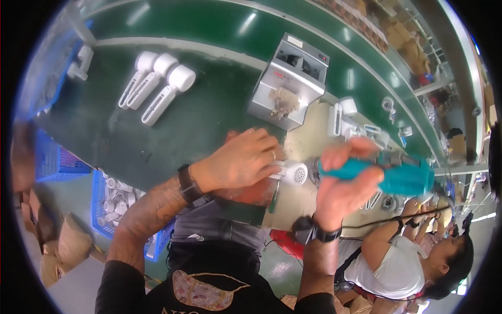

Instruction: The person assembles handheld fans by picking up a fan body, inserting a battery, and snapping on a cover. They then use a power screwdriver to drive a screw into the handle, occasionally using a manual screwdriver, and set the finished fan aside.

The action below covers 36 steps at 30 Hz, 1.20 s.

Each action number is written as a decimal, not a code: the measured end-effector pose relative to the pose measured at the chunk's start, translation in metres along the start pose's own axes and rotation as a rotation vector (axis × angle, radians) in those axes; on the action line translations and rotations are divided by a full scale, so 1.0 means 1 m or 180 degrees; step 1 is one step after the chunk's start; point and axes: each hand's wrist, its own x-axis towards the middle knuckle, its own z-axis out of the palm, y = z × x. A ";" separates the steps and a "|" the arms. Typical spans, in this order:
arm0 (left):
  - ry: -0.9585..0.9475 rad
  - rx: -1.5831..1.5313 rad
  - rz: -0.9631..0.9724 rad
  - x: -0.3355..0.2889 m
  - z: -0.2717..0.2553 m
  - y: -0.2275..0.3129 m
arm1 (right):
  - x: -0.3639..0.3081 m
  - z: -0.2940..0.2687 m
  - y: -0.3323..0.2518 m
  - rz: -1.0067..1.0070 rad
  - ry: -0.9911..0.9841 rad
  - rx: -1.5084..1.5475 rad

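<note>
My left hand (243, 159) is closed around a white handheld fan part (295, 172), its round slotted head showing past the fingers. Most of that part's handle is hidden by the hand. Under the hand lies a reddish pad or block (246, 193) on the bench. To the right, my right hand (345, 188) is wrapped round a teal power screwdriver (397, 177), blurred by motion. The tool lies nearly level, with its left end close to the fan head; whether they touch I cannot tell.
Three white handheld fans (166, 86) lie at the far left of the green bench (209, 110). A grey metal box-shaped machine (287, 81) stands ahead. More white parts (342, 118) lie on the right. A blue crate (99, 201) of parts sits below left; a co-worker (397, 261) is at right.
</note>
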 end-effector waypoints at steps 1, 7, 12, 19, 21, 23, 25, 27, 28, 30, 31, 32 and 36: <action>0.0033 -0.0007 -0.0006 -0.003 0.003 -0.001 | 0.013 0.007 0.008 -0.0101 -0.0047 -0.0078; 0.0253 -0.0240 -0.0131 -0.014 0.005 -0.002 | 0.067 0.047 0.055 -0.0152 -0.0187 -0.0829; 0.0441 -0.0352 -0.0139 -0.015 0.012 -0.001 | 0.068 0.054 0.076 -0.0069 -0.0306 -0.0883; 0.0309 -0.0484 -0.0218 -0.015 0.010 -0.006 | 0.062 0.056 0.064 0.0102 -0.0577 -0.0715; 0.0345 -0.0458 -0.0279 -0.017 0.011 -0.006 | 0.042 0.054 0.042 0.0380 -0.0380 -0.0899; 0.0417 -0.0443 -0.0312 -0.013 0.012 -0.003 | 0.025 0.027 0.032 0.0258 -0.0384 -0.0483; 0.0243 -0.0487 -0.0266 -0.010 0.010 -0.003 | 0.010 0.015 0.024 0.0296 -0.0294 -0.0343; 0.0268 -0.0470 -0.0292 -0.010 0.009 -0.004 | 0.003 0.007 0.026 0.0278 -0.0285 -0.0340; 0.0313 -0.0459 -0.0305 -0.011 0.010 -0.003 | 0.000 0.007 0.024 0.0286 -0.0345 -0.0400; 0.0362 -0.0468 -0.0308 -0.013 0.010 -0.004 | -0.003 0.007 0.027 0.0263 -0.0339 -0.0456; 0.0416 -0.0452 -0.0327 -0.013 0.011 -0.004 | -0.003 0.007 0.029 0.0264 -0.0332 -0.0462; 0.0413 -0.0456 -0.0324 -0.013 0.012 -0.003 | -0.004 0.006 0.031 0.0298 -0.0286 -0.0442; 0.0366 -0.0508 -0.0297 -0.013 0.013 -0.004 | -0.004 0.005 0.037 0.0333 -0.0278 -0.0416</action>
